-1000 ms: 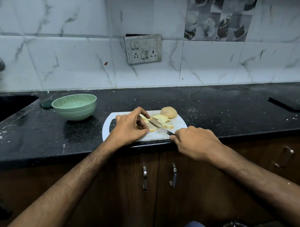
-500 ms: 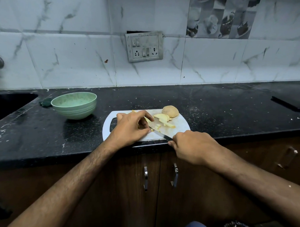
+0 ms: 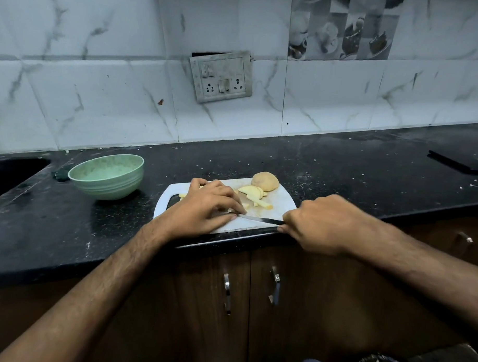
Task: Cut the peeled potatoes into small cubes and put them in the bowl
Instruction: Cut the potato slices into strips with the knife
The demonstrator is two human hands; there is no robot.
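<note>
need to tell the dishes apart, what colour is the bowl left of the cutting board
Pale mint green with faint speckles, the bowl shows best in the head view.

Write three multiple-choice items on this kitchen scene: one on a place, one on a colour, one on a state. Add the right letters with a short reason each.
1. Where does the bowl stand?
A. On the counter left of the cutting board
B. On the cutting board
C. In the sink

2. What colour is the bowl?
A. Red
B. Pale green
C. Black

3. What is the right hand doing?
A. Resting open on the counter
B. Lifting the bowl
C. Holding the knife

Answers: 1 A, it sits on the counter left of the cutting board. 2 B, its wall and inside are pale green. 3 C, its fingers curl round the handle of the knife.
</note>
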